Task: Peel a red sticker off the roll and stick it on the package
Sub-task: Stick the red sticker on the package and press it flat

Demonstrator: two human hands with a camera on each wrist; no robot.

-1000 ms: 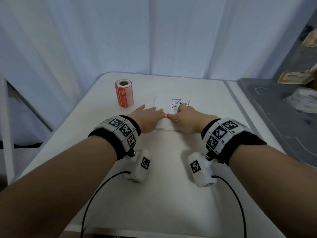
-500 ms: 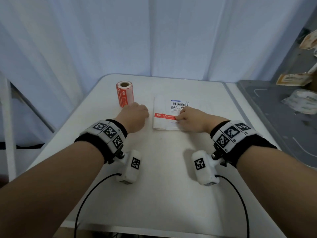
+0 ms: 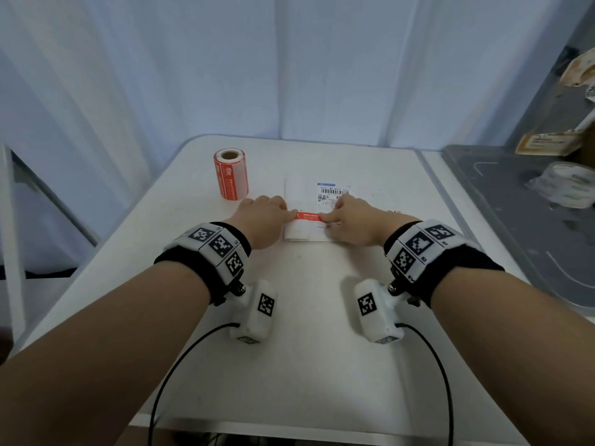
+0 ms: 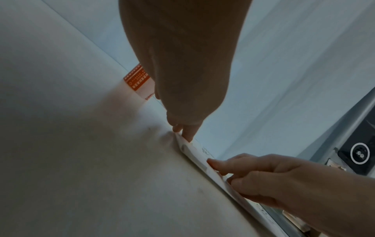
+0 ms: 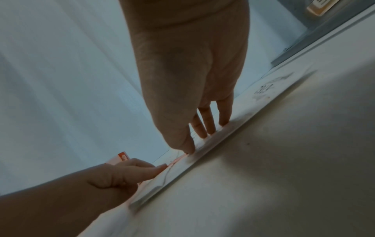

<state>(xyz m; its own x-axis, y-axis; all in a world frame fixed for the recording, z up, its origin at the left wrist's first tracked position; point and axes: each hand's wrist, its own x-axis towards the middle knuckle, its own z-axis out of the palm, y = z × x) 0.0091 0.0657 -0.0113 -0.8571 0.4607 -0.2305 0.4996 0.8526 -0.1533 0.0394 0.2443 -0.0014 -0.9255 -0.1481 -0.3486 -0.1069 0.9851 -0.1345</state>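
A flat white package [image 3: 301, 191] with a barcode label lies mid-table. A red sticker [image 3: 308, 216] lies across its near part. My left hand [image 3: 267, 214] touches the sticker's left end with a straight index finger [image 5: 157, 170], the other fingers curled. My right hand [image 3: 347, 215] rests on the package, its thumb tip [image 5: 189, 150] at the sticker's right end and its straight fingers flat on the package [image 5: 257, 99]. The roll of red stickers [image 3: 230, 173] stands upright, left of the package and beyond my left hand. In the left wrist view, part of the roll [image 4: 138, 80] shows behind my left hand [image 4: 187, 133].
The white table [image 3: 309, 365] ends at a near edge. A grey tray [image 3: 502, 201] on the right holds a tape roll [image 3: 570, 185] and a cardboard box [image 3: 547, 143]. A pale curtain hangs behind. Two camera cables trail under my wrists.
Half a second ago my left hand was off the package to the left, curled; it has moved back right onto the sticker's left end. My right hand stayed on the package.
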